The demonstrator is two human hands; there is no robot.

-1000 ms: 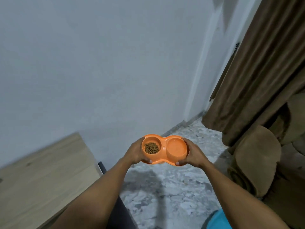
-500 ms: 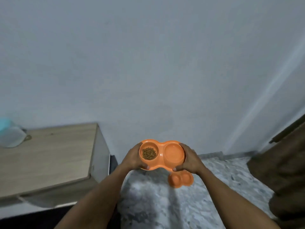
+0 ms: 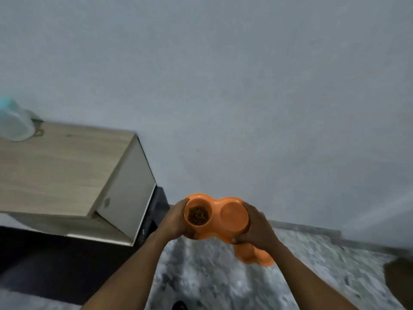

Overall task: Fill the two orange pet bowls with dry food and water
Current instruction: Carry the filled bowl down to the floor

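I hold an orange double pet bowl (image 3: 215, 218) in the air with both hands. My left hand (image 3: 176, 220) grips its left end and my right hand (image 3: 257, 227) grips its right end. The left well holds brown dry food (image 3: 197, 215). The right well (image 3: 233, 213) looks smooth and orange; I cannot tell whether it holds water. A second orange double bowl (image 3: 257, 256) lies on the speckled floor just below my right hand, partly hidden by it.
A light wooden cabinet (image 3: 62, 171) stands at the left against the pale wall, with a pale blue and white container (image 3: 15, 124) on its far left end. Grey speckled floor (image 3: 223, 280) spreads below. A brown shape (image 3: 400, 278) sits at the right edge.
The view has swung left and down: the curtain has left the frame and the cabinet fills more of the left. The held bowl stays between both hands; the floor bowl shows more.
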